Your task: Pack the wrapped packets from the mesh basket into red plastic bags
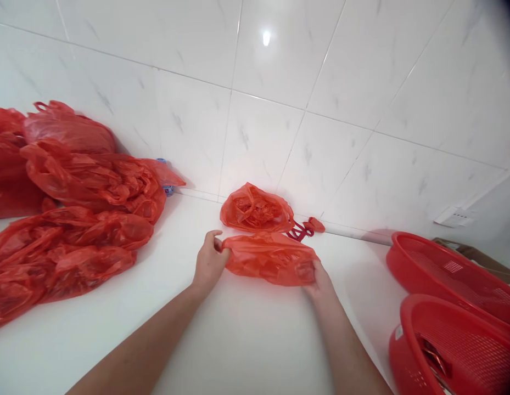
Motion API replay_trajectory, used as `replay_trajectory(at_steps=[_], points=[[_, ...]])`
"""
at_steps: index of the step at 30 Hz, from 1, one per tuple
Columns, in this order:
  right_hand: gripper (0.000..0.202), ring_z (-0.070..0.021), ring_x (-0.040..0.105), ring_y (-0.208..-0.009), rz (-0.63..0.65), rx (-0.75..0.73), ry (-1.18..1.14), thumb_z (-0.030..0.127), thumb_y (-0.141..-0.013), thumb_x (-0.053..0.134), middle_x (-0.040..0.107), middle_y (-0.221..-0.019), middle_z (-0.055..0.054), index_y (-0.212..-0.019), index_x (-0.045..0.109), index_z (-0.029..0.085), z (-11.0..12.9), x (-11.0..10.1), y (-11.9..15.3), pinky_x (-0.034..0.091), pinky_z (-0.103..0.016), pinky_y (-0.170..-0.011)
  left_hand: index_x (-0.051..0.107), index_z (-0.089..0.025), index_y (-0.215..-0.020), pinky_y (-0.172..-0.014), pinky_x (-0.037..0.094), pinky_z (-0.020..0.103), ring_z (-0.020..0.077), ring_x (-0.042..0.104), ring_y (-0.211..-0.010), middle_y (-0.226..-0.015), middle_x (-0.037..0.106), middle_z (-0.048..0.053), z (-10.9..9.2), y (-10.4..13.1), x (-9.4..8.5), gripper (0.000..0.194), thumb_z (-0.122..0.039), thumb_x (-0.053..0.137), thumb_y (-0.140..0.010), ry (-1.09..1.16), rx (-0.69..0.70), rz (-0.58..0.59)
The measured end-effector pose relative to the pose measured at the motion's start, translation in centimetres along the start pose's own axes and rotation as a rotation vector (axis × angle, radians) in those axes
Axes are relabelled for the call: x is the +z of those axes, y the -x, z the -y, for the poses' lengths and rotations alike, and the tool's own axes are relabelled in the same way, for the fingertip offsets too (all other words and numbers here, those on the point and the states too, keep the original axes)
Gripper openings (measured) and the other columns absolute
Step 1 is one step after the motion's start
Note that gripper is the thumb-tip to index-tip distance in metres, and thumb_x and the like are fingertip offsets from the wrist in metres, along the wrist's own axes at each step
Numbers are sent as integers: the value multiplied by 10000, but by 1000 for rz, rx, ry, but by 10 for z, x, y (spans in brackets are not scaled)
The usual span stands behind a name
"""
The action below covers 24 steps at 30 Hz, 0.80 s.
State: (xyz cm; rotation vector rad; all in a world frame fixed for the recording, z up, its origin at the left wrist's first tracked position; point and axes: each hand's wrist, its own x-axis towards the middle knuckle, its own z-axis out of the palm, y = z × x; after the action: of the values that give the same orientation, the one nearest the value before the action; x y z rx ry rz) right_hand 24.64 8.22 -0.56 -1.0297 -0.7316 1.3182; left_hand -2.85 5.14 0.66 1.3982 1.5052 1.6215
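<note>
Nearest, at the lower right edge: two red plastic baskets [452, 334] with fine mesh walls, one overlapping the other, on the white desk [246, 340].

Farther in, mid-frame: left hand [208, 263] and right hand [319, 281] at opposite ends of a red plastic bag [270, 258]. Left fingers [217, 237] curled shut on the bag's left end, pinching the film. Right fingers mostly hidden under the bag's lower right corner, closed around it as far as can be seen. Bag flat on the desk between the two hands, long axis running left to right across the view, tilted slightly down toward the right. Thin, crinkled, translucent film, lumpy rather than smooth.

Just behind, touching or nearly touching: a second red bag [257, 208], rounder and puffed, with a twisted handle strand [306, 227] trailing right along the foot of the wall.

Off to the left, well apart: a heap of red bags [73, 208], same wrinkled film, piled against the wall.

Behind everything: glossy white marbled wall tiles [287, 82], with a white socket [454, 216] low at the right.
</note>
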Motion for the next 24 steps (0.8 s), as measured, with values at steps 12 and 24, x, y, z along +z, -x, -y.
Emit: replay_trajectory(at_steps=[12, 24], points=[[342, -180, 637, -682, 301, 72, 279, 278, -598, 735, 680, -794, -28, -896, 598, 181, -1, 19, 23, 481, -286, -626, 560, -310, -1187, -742, 433, 326, 256, 585, -976, -1146, 630, 45, 1, 20, 12, 583, -82, 525, -651, -372, 324, 421], [232, -198, 540, -828, -235, -1093, 1028, 289, -824, 523, 566, -962, -83, -1039, 552, 203, 2, 60, 55, 461, -360, -752, 513, -228, -706, -496, 353, 222, 129, 490, -568, -645, 558, -40, 6, 16, 17, 37, -205, 487, -716, 107, -178, 69]])
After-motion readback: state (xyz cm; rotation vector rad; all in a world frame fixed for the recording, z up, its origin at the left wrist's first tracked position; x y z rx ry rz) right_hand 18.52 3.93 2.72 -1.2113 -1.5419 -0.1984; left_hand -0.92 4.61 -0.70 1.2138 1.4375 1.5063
